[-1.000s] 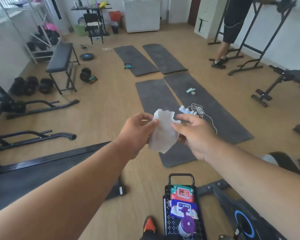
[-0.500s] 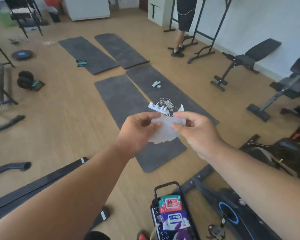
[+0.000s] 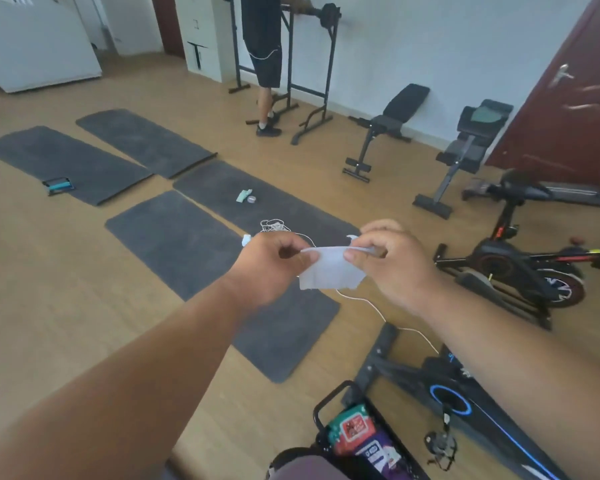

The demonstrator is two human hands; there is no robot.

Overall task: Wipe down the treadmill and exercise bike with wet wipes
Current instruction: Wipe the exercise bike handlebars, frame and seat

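While your left hand (image 3: 271,265) and right hand (image 3: 392,261) each pinch a top corner, the wet wipe (image 3: 329,271) hangs between them, thin, white, translucent and creased, with the exercise bike (image 3: 530,268) just beyond your right hand.

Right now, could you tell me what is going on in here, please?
A person is standing in a home gym, holding a white wet wipe out in front with both hands. The left hand and right hand each pinch its top edge, spreading it open. Nothing is being wiped yet. An exercise bike stands to the right, another bike's frame sits just below the hands, and a black basket with wipe packs is at the person's feet.
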